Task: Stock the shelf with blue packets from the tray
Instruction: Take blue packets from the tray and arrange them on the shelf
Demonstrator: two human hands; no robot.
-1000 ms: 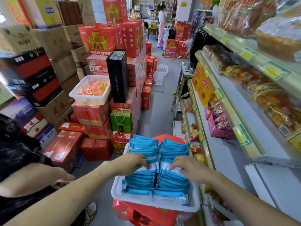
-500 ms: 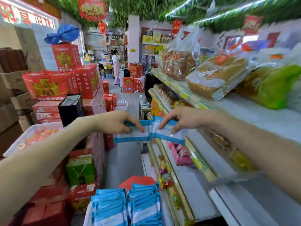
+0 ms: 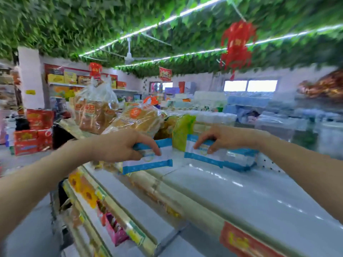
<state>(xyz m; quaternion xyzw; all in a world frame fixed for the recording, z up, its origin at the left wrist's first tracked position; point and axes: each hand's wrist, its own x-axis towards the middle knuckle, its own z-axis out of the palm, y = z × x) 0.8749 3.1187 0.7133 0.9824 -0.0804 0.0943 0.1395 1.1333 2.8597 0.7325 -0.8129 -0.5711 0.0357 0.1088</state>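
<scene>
My left hand [image 3: 128, 145] grips a stack of blue-and-white packets [image 3: 150, 161] and holds it just above the front edge of the white top shelf [image 3: 232, 191]. My right hand [image 3: 220, 139] grips a second stack of blue packets [image 3: 224, 157] farther right, low over the shelf surface and close to a green bag [image 3: 182, 128]. Whether that stack touches the shelf I cannot tell. The tray is out of view.
Bagged bread loaves [image 3: 137, 119] lie on the top shelf to the left of my hands. Lower shelves [image 3: 111, 206] with yellow and pink goods step down at the bottom left. Red cartons [image 3: 31, 134] are stacked across the aisle. A red price label [image 3: 245, 242] marks the shelf edge.
Both hands lifted packets out of the tray, rose to the top shelf and moved apart. The view swung upward and the tray dropped out of sight.
</scene>
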